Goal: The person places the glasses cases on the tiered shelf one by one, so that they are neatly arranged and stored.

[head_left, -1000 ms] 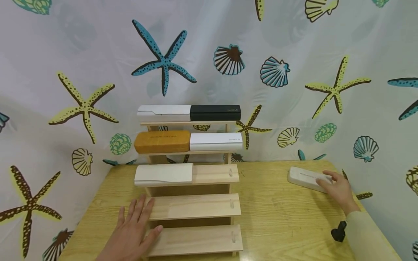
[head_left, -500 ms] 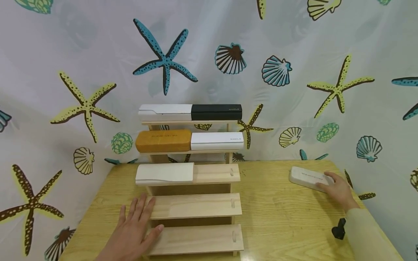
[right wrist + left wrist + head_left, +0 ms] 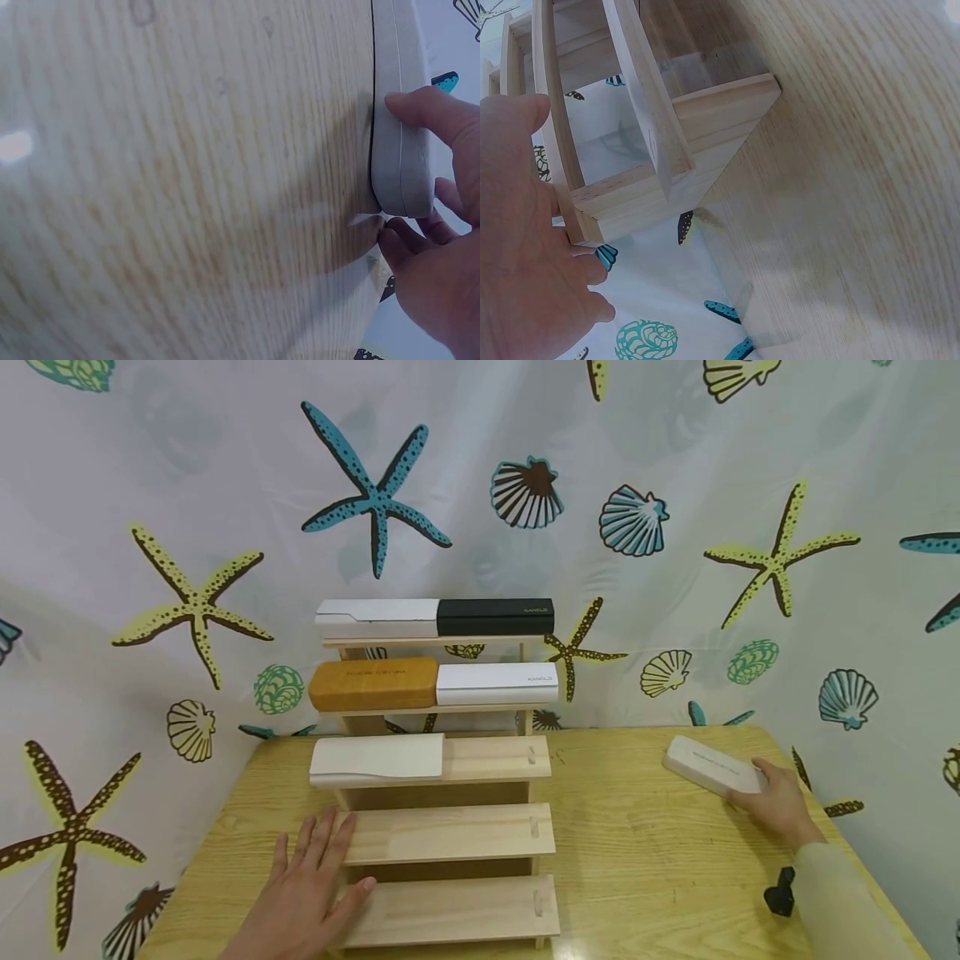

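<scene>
At the right side of the table, my right hand (image 3: 780,806) grips the near right end of a pale grey glasses case (image 3: 708,764) with faint lettering. In the right wrist view the thumb presses the side of the case (image 3: 403,165), and the other fingers reach to its end and far side. My left hand (image 3: 303,885) lies spread on the left end of the stepped wooden rack (image 3: 457,910), its fingers fairly straight over the lower steps. In the left wrist view, thumb and fingertips touch the end of a rack board (image 3: 555,142).
On the upper steps sit a white case (image 3: 378,620), a black case (image 3: 495,618), an orange-brown case (image 3: 372,685), another white case (image 3: 497,685) and a cream case (image 3: 377,756). A small black object (image 3: 780,893) is beside the right sleeve. Patterned cloth (image 3: 465,560) hangs behind the table.
The grey case has turned slightly, its right end swinging toward me, and my right fingers have closed further around that end. The left hand has stayed on the rack.
</scene>
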